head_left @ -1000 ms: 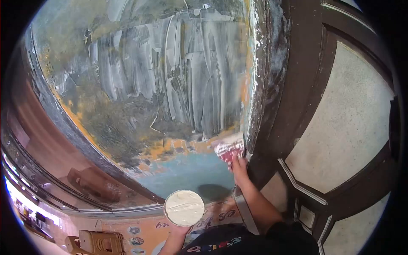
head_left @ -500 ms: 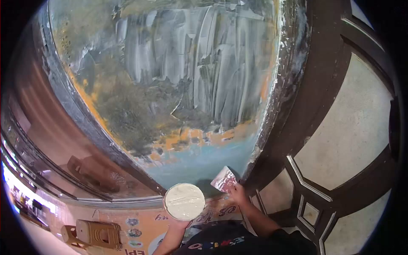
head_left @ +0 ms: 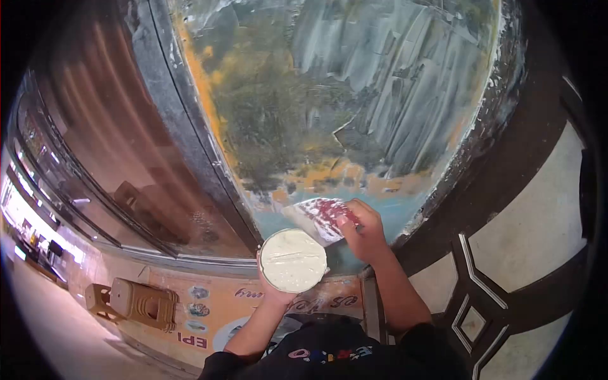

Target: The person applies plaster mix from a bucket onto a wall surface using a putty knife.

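My left hand (head_left: 276,292) supports a round tub of cream-coloured putty (head_left: 293,261) from below, its fingers mostly hidden under and behind it. A shallow groove runs across the putty's surface. In my right hand (head_left: 367,232) is a putty knife (head_left: 316,214), its wide blade smeared with white and pointing left. The blade is just above the tub's upper right rim, in front of the wall panel (head_left: 266,114). Grey putty streaks cover the panel's upper right, with dark, orange and pale blue patches around and below them.
A dark door with pale panels (head_left: 519,209) stands at the right. Brown-tinted glass (head_left: 107,107) lies left of the wall's grey frame. Stacked brown plastic stools (head_left: 142,303) stand at the lower left, beside an orange printed banner (head_left: 218,297).
My right hand has raised the putty knife and turned its blade leftward, closer to the tub. The tub sits slightly higher and further right in view. The camera view has shifted and tilted.
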{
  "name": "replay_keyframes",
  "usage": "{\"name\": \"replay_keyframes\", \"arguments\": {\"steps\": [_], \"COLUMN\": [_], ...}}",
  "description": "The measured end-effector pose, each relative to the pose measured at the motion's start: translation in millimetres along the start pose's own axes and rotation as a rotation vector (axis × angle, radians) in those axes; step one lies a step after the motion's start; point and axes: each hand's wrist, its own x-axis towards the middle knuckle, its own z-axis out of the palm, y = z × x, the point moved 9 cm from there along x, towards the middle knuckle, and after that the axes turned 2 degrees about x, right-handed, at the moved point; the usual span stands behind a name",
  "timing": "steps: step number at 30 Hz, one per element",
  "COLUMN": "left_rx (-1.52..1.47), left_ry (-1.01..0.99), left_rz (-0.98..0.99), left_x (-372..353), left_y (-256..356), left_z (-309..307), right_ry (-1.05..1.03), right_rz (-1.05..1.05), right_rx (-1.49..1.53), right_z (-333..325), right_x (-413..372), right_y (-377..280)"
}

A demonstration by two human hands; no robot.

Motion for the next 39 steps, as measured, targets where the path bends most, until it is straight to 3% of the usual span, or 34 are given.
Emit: {"name": "replay_keyframes", "arguments": {"steps": [2,4,7,14,18,20,23,25,32,38,39], "left_rx": [-0.012,-0.051,0.016,-0.011,0.098,0.026,-0.008,0.141,0.356,0.401,0.523], "left_ry": [0.032,-0.001,-0.026,-0.100,0.009,0.018,0.061,0.065,0.114,0.059,0.067], "left_rz": [0.053,0.043,0.059,0.036,0.041,-0.004,0.000,0.043,0.167,0.230,0.278], "left_x": [1,-1,1,5,13,10,12,12,23,25,25], "left_y": [9,13,16,16,20,20,26,31,31,22,24], "left_z": [-8,-5,-11,-10,-25,-13,-15,-20,-20,-15,-17], "right_ry": [-0.161,-0.231,-0.439,-0.485,-0.388,-0.257,-0.239,-0.254,-0.271,-0.338,-0.317], "right_rz": [-0.115,-0.069,-0.167,-0.012,-0.011,0.204,0.373,0.509,0.548,0.518,0.510], "right_rx": [-0.050,-0.027,-0.259,-0.271,-0.245,-0.077,-0.076,-0.032,0.350,0.278,0.345], "right_z": [32,55,103,110,92,72,49,37,25,16,17], "right_x": [5,5,-6,-8,-7,-12,-27,-45,-86,-93,-96], "right_y": [-31,-36,-31,-17,-16,11,41,69,121,133,138]}}
